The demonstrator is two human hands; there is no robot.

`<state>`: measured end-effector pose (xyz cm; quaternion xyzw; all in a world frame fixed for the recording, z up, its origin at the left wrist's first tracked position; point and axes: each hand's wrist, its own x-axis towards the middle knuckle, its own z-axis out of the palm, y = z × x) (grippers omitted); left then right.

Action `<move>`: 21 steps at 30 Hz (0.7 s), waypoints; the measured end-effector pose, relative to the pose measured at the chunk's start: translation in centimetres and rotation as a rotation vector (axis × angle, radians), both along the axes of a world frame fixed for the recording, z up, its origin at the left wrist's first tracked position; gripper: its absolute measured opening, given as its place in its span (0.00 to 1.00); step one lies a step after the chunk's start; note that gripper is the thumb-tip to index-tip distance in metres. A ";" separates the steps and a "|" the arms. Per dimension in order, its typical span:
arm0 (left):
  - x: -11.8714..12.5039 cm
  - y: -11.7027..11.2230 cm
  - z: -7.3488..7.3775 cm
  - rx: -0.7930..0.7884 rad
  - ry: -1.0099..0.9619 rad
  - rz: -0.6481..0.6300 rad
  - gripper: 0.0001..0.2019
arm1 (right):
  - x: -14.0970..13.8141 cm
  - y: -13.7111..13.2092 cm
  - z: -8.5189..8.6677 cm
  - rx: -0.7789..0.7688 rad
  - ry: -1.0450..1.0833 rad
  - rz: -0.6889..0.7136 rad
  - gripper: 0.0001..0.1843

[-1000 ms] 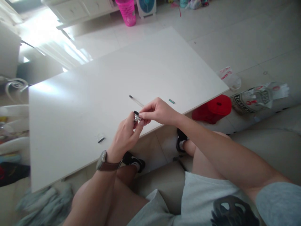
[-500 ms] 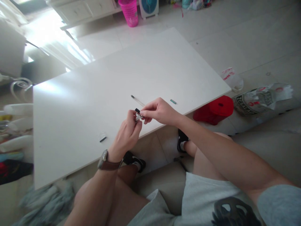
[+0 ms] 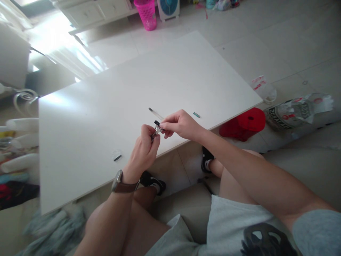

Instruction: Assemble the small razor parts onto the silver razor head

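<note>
My left hand, with a watch on its wrist, pinches a small silver and black object above the near edge of the white table. My right hand meets it from the right, its fingertips closed on the object's black top end. What the object is I cannot make out. A thin clear pen lies on the table just beyond the hands.
A small green piece lies right of my right hand, a small dark piece to the left near the table edge. On the floor stand a red stool, plastic bags and a pink basket.
Both hands have stayed together on the small object, turning it slightly so it tilts more. The view has drifted a little.
</note>
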<state>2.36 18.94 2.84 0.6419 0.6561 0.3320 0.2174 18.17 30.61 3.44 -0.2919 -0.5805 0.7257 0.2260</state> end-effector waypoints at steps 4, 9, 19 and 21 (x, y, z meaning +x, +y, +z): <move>-0.2 0.0 -0.1 0.014 0.037 -0.017 0.04 | 0.0 0.2 -0.1 0.039 0.006 0.001 0.08; -0.3 -0.1 -0.2 0.049 0.021 0.009 0.03 | 0.3 0.3 0.1 0.152 0.034 0.018 0.10; -0.2 -0.2 -0.1 0.047 -0.007 -0.001 0.03 | 0.7 0.5 -0.1 0.279 -0.023 0.071 0.11; -0.2 -0.1 -0.1 0.042 -0.018 0.018 0.03 | 0.6 0.5 -0.2 0.228 -0.017 0.056 0.11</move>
